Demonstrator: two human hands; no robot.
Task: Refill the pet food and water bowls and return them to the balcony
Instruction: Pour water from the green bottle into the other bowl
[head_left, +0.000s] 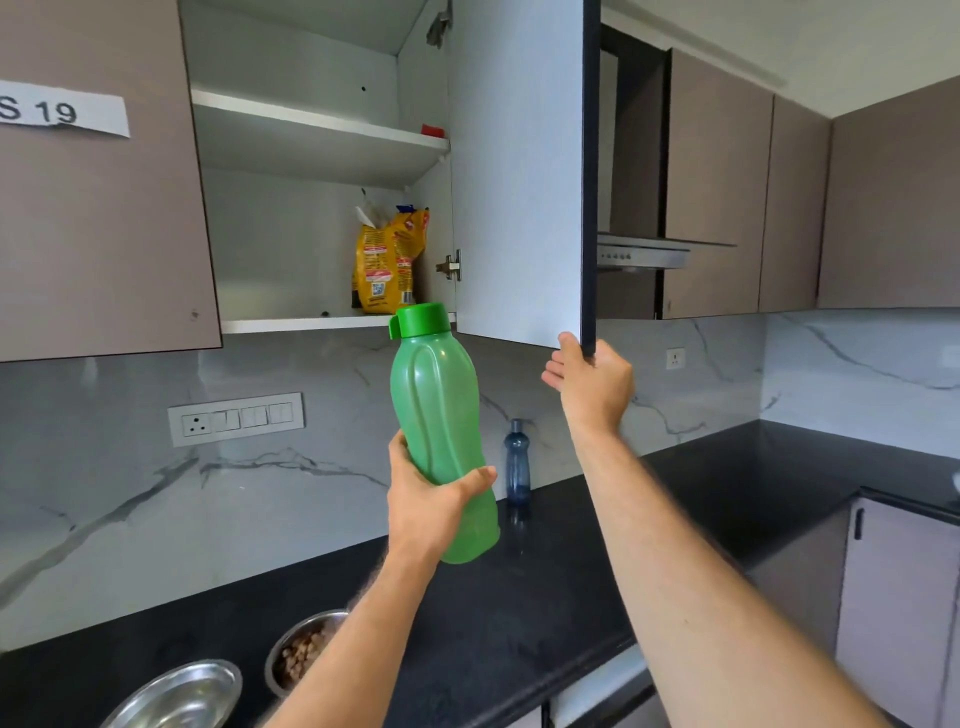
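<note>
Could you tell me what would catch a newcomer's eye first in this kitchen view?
The bright green bottle, gripped low by the left hand at centre frame. Beside it, the right hand holds the bottom edge of the open cabinet door; a yellow food bag stands on the lower shelf. On the black counter, one steel bowl holds kibble.

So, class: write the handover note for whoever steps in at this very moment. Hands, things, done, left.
Left hand grips the green bottle, lid on, held up in front of the cupboard.
Right hand holds the bottom edge of the open cupboard door.
Yellow food bag stands on the lower shelf.
On the counter: one steel bowl with kibble, one steel bowl without.
Done: food in.
Left: pour water, carry both bowls to the balcony.
</note>
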